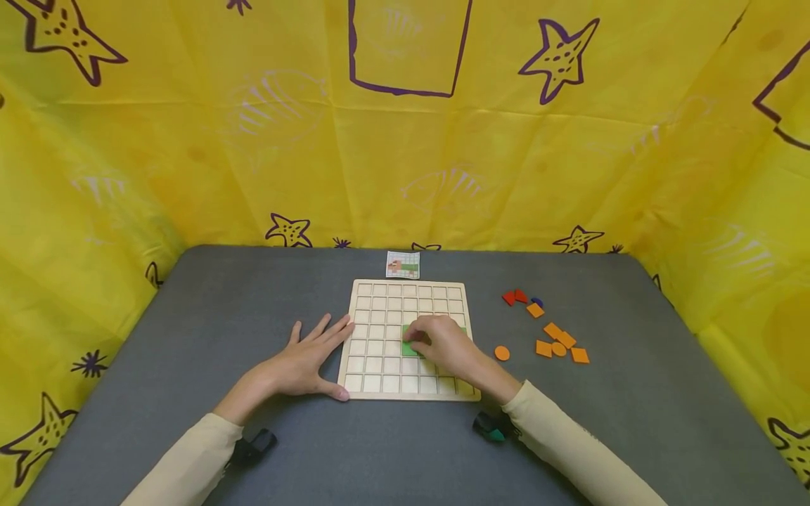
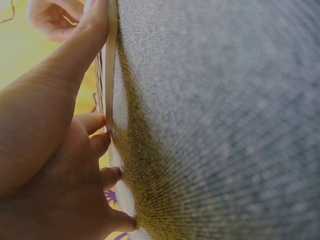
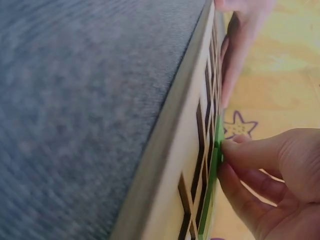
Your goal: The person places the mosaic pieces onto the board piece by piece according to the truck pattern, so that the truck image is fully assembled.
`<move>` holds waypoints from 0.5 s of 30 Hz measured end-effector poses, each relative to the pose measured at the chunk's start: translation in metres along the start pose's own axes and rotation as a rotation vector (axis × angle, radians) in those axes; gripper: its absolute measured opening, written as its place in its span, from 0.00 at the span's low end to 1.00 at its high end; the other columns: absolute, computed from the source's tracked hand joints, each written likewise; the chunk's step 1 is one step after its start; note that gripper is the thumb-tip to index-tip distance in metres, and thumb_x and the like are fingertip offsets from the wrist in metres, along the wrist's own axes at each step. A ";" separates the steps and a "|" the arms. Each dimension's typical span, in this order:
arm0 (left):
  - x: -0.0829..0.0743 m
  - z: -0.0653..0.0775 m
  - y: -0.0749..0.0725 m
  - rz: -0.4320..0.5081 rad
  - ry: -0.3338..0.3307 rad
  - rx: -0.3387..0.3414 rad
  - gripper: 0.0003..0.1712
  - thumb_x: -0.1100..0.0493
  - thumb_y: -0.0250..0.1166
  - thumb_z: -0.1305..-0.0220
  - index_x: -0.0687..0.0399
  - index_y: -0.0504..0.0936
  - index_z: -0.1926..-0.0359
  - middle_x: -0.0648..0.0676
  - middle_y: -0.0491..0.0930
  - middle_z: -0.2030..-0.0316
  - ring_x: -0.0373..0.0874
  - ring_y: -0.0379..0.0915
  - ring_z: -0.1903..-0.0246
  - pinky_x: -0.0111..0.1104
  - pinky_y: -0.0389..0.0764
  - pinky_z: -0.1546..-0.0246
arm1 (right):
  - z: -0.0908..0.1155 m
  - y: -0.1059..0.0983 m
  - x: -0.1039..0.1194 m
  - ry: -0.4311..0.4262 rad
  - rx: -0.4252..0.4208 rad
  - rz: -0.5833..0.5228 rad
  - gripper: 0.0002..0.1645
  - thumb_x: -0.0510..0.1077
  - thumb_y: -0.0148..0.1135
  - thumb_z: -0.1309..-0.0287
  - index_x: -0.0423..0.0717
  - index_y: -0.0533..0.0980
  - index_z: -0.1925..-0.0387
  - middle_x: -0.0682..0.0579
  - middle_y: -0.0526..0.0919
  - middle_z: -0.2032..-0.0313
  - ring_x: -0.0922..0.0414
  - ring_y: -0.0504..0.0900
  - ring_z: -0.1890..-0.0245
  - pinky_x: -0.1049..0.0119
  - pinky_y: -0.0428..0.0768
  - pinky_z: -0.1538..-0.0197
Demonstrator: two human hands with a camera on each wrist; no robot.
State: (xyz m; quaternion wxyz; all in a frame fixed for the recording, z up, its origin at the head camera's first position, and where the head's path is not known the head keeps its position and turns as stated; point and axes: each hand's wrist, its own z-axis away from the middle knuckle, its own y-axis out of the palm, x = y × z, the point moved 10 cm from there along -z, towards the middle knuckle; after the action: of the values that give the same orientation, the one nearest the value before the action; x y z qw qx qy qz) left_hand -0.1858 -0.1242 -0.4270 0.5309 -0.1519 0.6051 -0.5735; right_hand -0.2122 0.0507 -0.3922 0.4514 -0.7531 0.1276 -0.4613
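A pale wooden board point(image 1: 373, 365) with a raised grid of square cells lies on the table. My left hand point(image 1: 305, 364) rests at its left side with fingers spread; fingertips and thumb touch the board's edge, also seen in the left wrist view. Over the middle of the grid, my right hand point(image 1: 446, 344) pinches a green tile point(image 1: 408, 349) with thumb and fingers, low against the cells. More green tiles point(image 3: 209, 195) sit in the cells beside it in the right wrist view. The hand partly covers the green tiles in the head view, so their full layout is hidden.
A small printed pattern card point(image 1: 403, 266) lies just beyond the board. Loose orange tiles point(image 1: 535, 310), two red triangles point(image 1: 520, 296) and a blue piece point(image 1: 537, 302) are scattered at right. An orange disc point(image 1: 502, 353) lies nearest the board. A yellow patterned cloth point(image 1: 405, 154) surrounds the table.
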 end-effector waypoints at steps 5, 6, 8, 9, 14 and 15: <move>0.000 0.000 0.000 0.002 0.003 -0.002 0.67 0.32 0.73 0.55 0.54 0.49 0.23 0.56 0.43 0.23 0.64 0.32 0.25 0.70 0.30 0.38 | 0.000 0.003 -0.002 0.018 0.021 -0.008 0.08 0.32 0.69 0.45 0.46 0.84 0.64 0.55 0.86 0.66 0.63 0.81 0.67 0.68 0.79 0.61; 0.000 0.000 0.000 0.001 0.004 -0.004 0.67 0.32 0.73 0.55 0.54 0.49 0.23 0.55 0.43 0.23 0.64 0.32 0.25 0.70 0.30 0.38 | -0.001 0.003 -0.003 0.024 0.027 -0.010 0.08 0.32 0.68 0.44 0.46 0.84 0.64 0.55 0.86 0.66 0.63 0.81 0.66 0.68 0.79 0.60; 0.001 0.000 0.001 -0.001 0.007 -0.006 0.67 0.32 0.73 0.55 0.54 0.49 0.23 0.55 0.43 0.23 0.64 0.32 0.25 0.70 0.30 0.38 | -0.001 0.004 -0.003 0.031 0.039 -0.011 0.08 0.32 0.68 0.44 0.46 0.84 0.64 0.55 0.85 0.66 0.62 0.81 0.66 0.68 0.79 0.60; 0.001 -0.001 0.001 -0.003 0.007 -0.006 0.67 0.32 0.73 0.55 0.54 0.49 0.23 0.55 0.42 0.23 0.64 0.32 0.25 0.70 0.30 0.38 | -0.001 0.004 -0.003 0.034 0.044 -0.011 0.08 0.32 0.68 0.44 0.46 0.84 0.63 0.55 0.85 0.66 0.62 0.81 0.66 0.68 0.79 0.61; 0.001 -0.001 0.002 -0.003 0.008 -0.005 0.67 0.32 0.73 0.55 0.54 0.49 0.23 0.55 0.43 0.23 0.64 0.32 0.25 0.70 0.30 0.38 | -0.001 0.005 -0.003 0.019 0.047 -0.003 0.08 0.32 0.69 0.44 0.46 0.84 0.63 0.54 0.85 0.66 0.62 0.81 0.67 0.69 0.79 0.61; 0.002 -0.001 0.002 -0.003 0.007 -0.005 0.67 0.32 0.73 0.55 0.54 0.49 0.23 0.55 0.43 0.23 0.64 0.32 0.25 0.70 0.30 0.38 | -0.001 0.005 -0.002 0.013 0.047 -0.002 0.09 0.32 0.69 0.44 0.46 0.84 0.63 0.54 0.85 0.66 0.62 0.81 0.66 0.69 0.79 0.61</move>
State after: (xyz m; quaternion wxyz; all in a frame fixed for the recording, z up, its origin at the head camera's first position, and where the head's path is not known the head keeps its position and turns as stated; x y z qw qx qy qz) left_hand -0.1862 -0.1243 -0.4298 0.5275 -0.1520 0.6082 -0.5734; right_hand -0.2128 0.0490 -0.3974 0.4675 -0.7395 0.1188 -0.4695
